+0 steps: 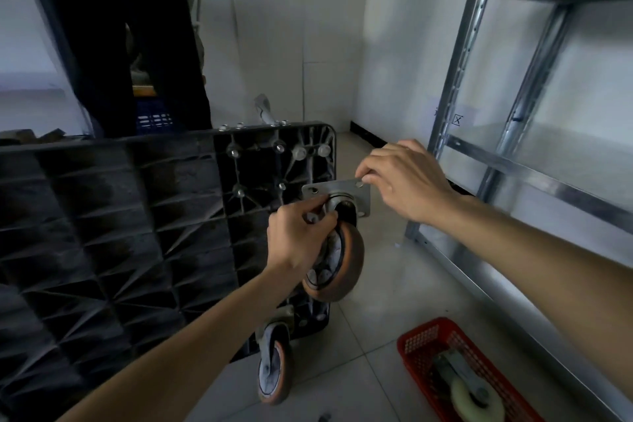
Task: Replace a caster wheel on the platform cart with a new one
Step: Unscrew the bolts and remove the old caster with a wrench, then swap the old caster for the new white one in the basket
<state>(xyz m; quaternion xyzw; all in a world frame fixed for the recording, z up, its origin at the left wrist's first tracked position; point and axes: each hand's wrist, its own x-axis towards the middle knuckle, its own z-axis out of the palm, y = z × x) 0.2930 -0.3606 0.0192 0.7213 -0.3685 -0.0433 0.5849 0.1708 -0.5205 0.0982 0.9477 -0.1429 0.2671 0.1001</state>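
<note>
The black platform cart (113,216) stands on its side with its ribbed underside towards me. A brown-tyred caster wheel (346,264) with a square steel mounting plate (342,190) hangs just off the cart's right corner. My left hand (299,233) grips the caster's fork below the plate. My right hand (404,178) pinches the plate's far right corner. Bare bolt ends (281,148) stick out of the cart's mounting spot. A second caster (274,363) remains fixed at the cart's lower corner. A cream-wheeled caster (474,397) lies in a red basket (424,339).
A metal shelving rack (534,161) stands close on the right, its post near my right hand. The red basket sits on the tiled floor at the lower right. A dark panel and a blue crate (152,116) stand behind the cart.
</note>
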